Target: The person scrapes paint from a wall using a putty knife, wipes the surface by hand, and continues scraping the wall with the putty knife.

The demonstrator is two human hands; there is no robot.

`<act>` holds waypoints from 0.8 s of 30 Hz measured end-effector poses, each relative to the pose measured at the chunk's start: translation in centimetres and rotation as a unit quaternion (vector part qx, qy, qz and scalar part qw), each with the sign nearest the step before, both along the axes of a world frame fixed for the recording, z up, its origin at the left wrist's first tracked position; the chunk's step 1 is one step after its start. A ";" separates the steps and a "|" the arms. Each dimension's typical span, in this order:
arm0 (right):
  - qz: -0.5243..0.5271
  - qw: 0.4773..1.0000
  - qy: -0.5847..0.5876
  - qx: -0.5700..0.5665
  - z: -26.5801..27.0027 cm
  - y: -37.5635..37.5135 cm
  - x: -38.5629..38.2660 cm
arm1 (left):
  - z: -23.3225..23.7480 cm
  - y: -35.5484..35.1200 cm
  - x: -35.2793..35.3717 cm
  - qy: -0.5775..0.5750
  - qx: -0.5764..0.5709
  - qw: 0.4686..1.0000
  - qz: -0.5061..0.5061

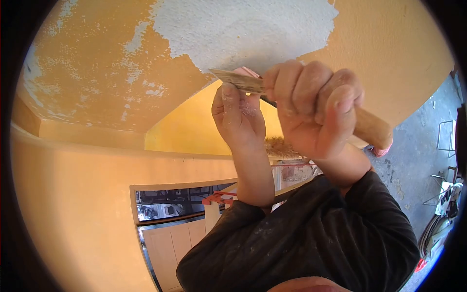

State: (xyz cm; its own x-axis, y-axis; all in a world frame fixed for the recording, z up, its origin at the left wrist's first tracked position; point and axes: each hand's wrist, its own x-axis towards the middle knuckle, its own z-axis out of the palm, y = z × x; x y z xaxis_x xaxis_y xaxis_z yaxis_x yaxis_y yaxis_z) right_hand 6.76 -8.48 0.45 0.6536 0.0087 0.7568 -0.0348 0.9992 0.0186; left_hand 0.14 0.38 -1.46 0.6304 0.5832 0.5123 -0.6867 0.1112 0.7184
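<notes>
Raised in front of me, my right hand (316, 104) is wrapped round the wooden handle (373, 127) of a scraper. The scraper's flat, dusty blade (238, 80) points left. My left hand (238, 114) is at the blade, its thumb against the lower edge and its other fingers partly hidden behind. Something pinkish shows just above the blade; I cannot make out what it is. White dust marks the left fingers. Behind the blade is a bare whitish patch (243, 31) in the orange painted surface (97, 82).
A window opening (182, 202) with a frame is at lower left, beside a red and white ladder-like piece (219, 198). A bristly brown brush head (282, 147) shows behind my arms. Grey floor (411, 155) with metal stands and cables lies at right.
</notes>
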 end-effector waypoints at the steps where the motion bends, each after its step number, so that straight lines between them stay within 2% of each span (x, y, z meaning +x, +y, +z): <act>1: -0.001 1.000 0.001 0.001 -0.1 0.2 -0.1 | 0.6 -0.5 0.0 0.038 0.018 0.997 0.060; 3: 0.028 0.998 0.037 0.045 -0.3 0.7 -0.3 | 0.4 0.0 0.1 0.031 0.024 0.998 0.053; 5: 0.028 0.999 0.025 0.026 0.0 0.2 -0.4 | -0.1 0.5 0.0 0.026 0.025 0.998 0.050; 7: 0.031 0.999 0.023 0.009 -0.2 0.0 -0.6 | -0.2 1.0 -0.3 0.021 0.017 1.000 -0.014; 11: 0.043 0.999 0.002 0.033 -0.5 0.8 0.0 | 0.1 0.0 -0.1 0.019 0.004 0.997 0.068; 13: 0.061 0.997 -0.009 0.038 -0.4 0.8 -0.1 | 0.1 0.9 -0.4 0.000 -0.009 0.999 -0.035; 14: 0.041 0.999 0.012 0.028 -0.2 0.3 -0.5 | -0.1 0.6 -0.6 0.004 -0.009 0.999 -0.034; 16: 0.024 0.999 0.028 0.020 -0.1 0.2 -0.8 | 0.5 -0.7 -0.4 0.039 -0.019 0.996 0.072; 17: 0.019 0.999 0.031 0.018 -0.2 0.4 -0.8 | 0.5 -0.3 -0.5 0.035 -0.018 0.996 0.077; 19: 0.016 1.000 0.014 0.001 -0.4 0.1 -0.7 | 0.0 0.4 -0.8 0.022 -0.009 0.999 0.025; 22: 0.009 1.000 0.000 0.015 0.0 -0.3 -0.2 | 0.7 -0.6 -0.3 0.018 -0.001 0.999 0.049; 24: 0.010 0.998 0.034 0.044 -0.4 1.0 -0.3 | 0.3 -0.3 -0.1 0.006 -0.030 0.998 0.057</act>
